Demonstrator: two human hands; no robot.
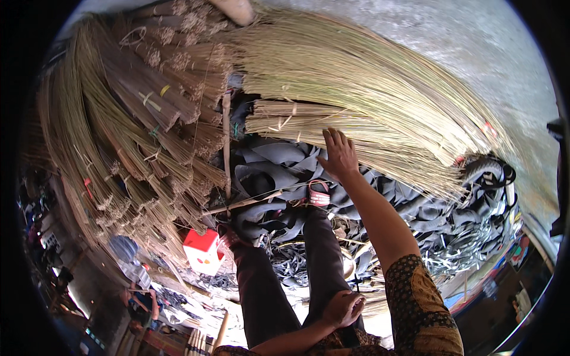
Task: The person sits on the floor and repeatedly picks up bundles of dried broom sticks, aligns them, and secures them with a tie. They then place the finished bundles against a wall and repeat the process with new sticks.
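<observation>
My right hand [340, 155] reaches forward with its fingers stretched out, at the near edge of a tied bundle of thin straw-coloured stalks [270, 123]. Whether the fingertips touch the stalks I cannot tell; nothing shows in the grip. Close to my lap, my left hand [344, 308] has its fingers curled in. What it holds, if anything, cannot be made out. Behind the tied bundle spreads a large heap of long, fine yellow-green stalks [356, 65]. Dark rubber-like strips [273, 157] lie piled under and in front of the bundle.
Many brownish tied stalk bundles [136, 136] are stacked on the left, beside an upright wooden stick [227, 142]. A red and white container [202, 251] stands near my left foot. My sandalled right foot [319, 194] rests among the strips. Another person [141, 305] is at the lower left.
</observation>
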